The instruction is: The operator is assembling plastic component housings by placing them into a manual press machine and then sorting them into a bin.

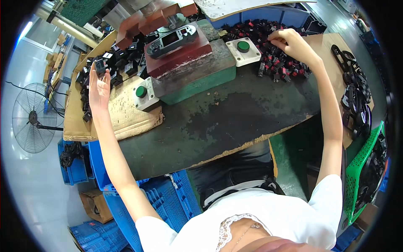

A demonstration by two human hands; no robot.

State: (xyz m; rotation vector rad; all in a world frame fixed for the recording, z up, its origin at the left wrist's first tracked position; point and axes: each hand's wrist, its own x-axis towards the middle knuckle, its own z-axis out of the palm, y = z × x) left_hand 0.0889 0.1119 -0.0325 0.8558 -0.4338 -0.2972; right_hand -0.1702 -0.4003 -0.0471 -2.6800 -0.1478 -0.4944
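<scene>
My left hand (pixel 100 91) is raised at the left side of the workbench, its fingertips closed round a small dark block-shaped part (pixel 100 67). Beside it lies a heap of black block-shaped parts (pixel 131 67) on cardboard. At the far right, my right hand (pixel 294 44) reaches over a pile of small black and red parts (pixel 279 63), fingers curled together; what they pinch, if anything, is too small to make out. Between my hands, a long black and grey plastic housing (pixel 173 40) with a rectangular window rests on a dark red block (pixel 180 59) of the press.
Green push buttons sit on white boxes, one left (pixel 141 91) and one right (pixel 242 46) of the green press base (pixel 199 84). Black curved parts (pixel 354 96) lie along the right board. A green basket (pixel 357 176), blue crates (pixel 168 197) and a fan (pixel 32 117) surround the bench.
</scene>
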